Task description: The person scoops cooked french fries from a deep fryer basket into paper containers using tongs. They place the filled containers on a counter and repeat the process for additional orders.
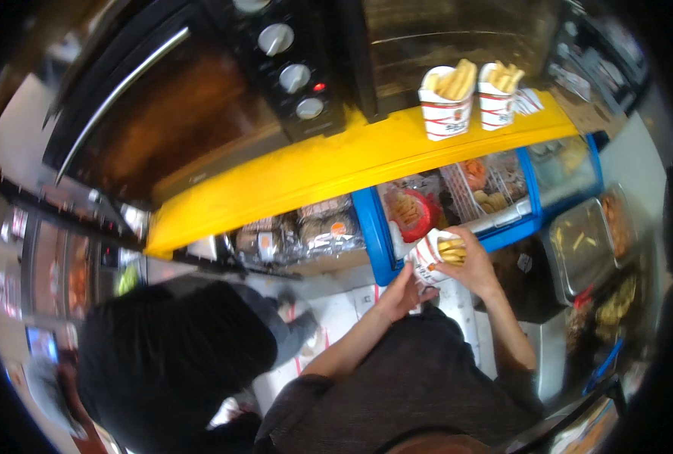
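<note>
Between my hands is a white paper fry carton with red lines, tilted, with French fries showing at its mouth. My left hand supports the carton low on its left side. My right hand grips it near the mouth, fingers beside the fries. Two more filled fry cartons, a nearer one and a smaller-looking one, stand upright on the yellow shelf ahead. Just beyond my hands, a red bag of fries lies inside the blue-framed chest freezer.
A black oven with silver knobs stands behind the shelf at left. Packaged buns sit beneath the shelf. On the right is a metal tray with a few fries. A co-worker in black is close at my left.
</note>
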The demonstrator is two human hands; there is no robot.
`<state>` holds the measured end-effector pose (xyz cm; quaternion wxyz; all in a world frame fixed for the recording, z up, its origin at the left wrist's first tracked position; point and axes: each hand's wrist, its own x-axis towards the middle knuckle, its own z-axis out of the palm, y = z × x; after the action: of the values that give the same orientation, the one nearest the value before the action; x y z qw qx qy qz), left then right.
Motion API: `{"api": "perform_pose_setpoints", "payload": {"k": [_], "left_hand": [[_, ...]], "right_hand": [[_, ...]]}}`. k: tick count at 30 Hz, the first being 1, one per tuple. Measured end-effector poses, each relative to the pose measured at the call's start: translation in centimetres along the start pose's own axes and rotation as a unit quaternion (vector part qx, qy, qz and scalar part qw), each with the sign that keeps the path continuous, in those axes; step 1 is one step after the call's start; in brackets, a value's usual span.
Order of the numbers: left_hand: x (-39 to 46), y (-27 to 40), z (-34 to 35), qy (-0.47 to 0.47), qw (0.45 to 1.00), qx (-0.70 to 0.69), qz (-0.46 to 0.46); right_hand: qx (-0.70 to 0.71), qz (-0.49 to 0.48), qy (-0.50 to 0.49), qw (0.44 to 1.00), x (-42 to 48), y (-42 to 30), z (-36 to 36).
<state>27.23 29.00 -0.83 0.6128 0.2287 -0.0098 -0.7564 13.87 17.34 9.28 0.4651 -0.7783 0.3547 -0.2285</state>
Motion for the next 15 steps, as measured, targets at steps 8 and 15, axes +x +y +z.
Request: {"api": "perform_pose_setpoints", "payload": {"k": [8,15], "left_hand": [[0.4,1.4,2.6,0.093,0.989,0.0,0.119],[2.8,1.8,5.9,0.073,0.98,0.007,0.187]], "right_hand": [[0.002,-0.13,-0.074,0.989,3.3,-2.6,0.8],[0.064,-0.213,-0.105,0.969,6.9,-2.1,-3.9]]}}
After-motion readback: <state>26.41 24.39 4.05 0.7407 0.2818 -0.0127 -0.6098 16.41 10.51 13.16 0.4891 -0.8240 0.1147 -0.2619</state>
